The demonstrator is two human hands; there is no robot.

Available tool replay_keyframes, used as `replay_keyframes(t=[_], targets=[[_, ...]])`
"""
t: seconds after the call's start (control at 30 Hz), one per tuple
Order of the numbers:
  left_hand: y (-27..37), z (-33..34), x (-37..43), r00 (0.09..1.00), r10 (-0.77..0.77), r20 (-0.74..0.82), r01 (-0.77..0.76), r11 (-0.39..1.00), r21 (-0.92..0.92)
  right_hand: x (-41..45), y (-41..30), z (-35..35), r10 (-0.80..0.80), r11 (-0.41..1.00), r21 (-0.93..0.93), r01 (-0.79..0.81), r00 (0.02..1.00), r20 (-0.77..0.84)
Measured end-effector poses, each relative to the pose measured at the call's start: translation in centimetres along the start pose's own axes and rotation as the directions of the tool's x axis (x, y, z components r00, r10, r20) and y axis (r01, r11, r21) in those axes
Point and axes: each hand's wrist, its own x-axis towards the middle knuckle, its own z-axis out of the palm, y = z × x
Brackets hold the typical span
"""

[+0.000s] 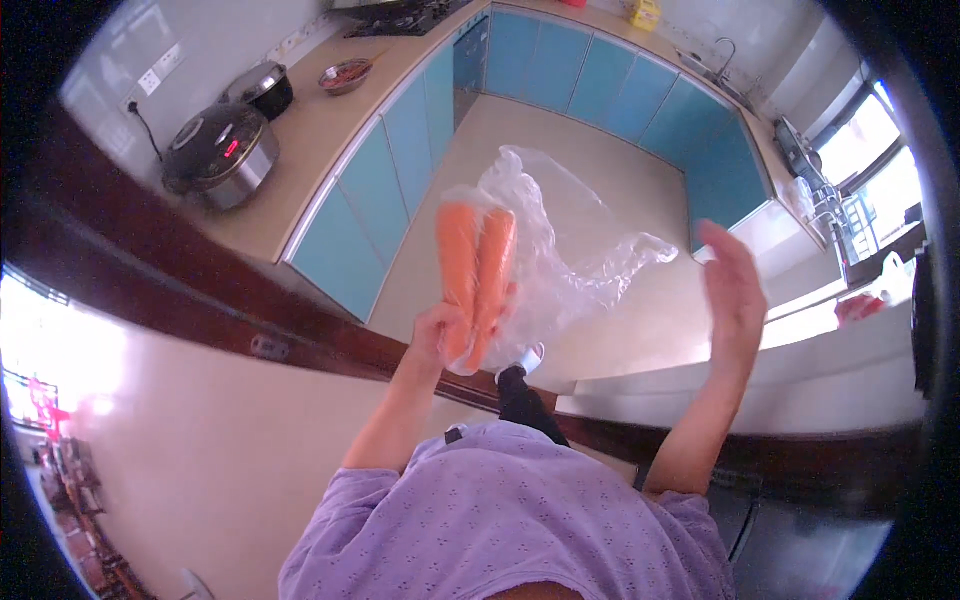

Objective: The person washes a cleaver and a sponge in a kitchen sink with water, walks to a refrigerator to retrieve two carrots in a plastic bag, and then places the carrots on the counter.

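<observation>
Two carrots (pixel 475 262) lie side by side in a clear plastic bag (pixel 555 255). My left hand (pixel 436 330) grips them through the plastic near their narrow ends, their thick ends pointing away from me. The loose part of the bag spreads out to the right, crumpled, above the floor. My right hand (pixel 733 292) is raised to the right of the bag, apart from it, and holds nothing. Its fingers are slightly blurred.
A doorway frame (pixel 300 330) surrounds me. On the left counter (pixel 315 150) stand a rice cooker (pixel 221 154), a second pot (pixel 262 90), a metal bowl with food (pixel 345 76) and a gas stove (pixel 397 19). Blue cabinets (pixel 570 67) line the kitchen; a sink tap (pixel 724 60) is far right.
</observation>
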Motion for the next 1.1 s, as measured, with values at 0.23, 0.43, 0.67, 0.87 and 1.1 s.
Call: replay_keyframes(t=[0.23, 0.43, 0.67, 0.87, 1.1], targets=[[0.9, -2.9, 12.3, 0.998, 0.028, 0.061, -0.024, 0.998, -0.059, 11.0, 9.5, 8.8, 0.066, 0.858, -0.494, 0.143, 0.922, 0.381], [0.4, -5.0, 22.9, 0.98, 0.167, 0.111, -0.147, 0.975, -0.166, 24.3, 15.9, 4.0, 0.199, 0.927, 0.227, -0.298, 0.905, 0.377], [1.6, -5.6, 35.4, 0.959, 0.151, 0.24, -0.115, 0.981, -0.158, 34.2, 18.6, -0.2, 0.217, 0.883, 0.345, -0.32, 0.927, 0.305], [2.8, -8.8, 46.8, 0.918, 0.085, 0.387, 0.03, 0.959, -0.282, 41.1, 23.4, -1.8, 0.286, 0.794, 0.515, -0.325, 0.946, 0.155], [6.7, -13.4, 63.1, 0.91, -0.168, 0.378, 0.277, 0.926, -0.255, 51.8, 28.6, -1.4, 0.357, 0.795, 0.541, -0.275, 0.933, -0.051]])
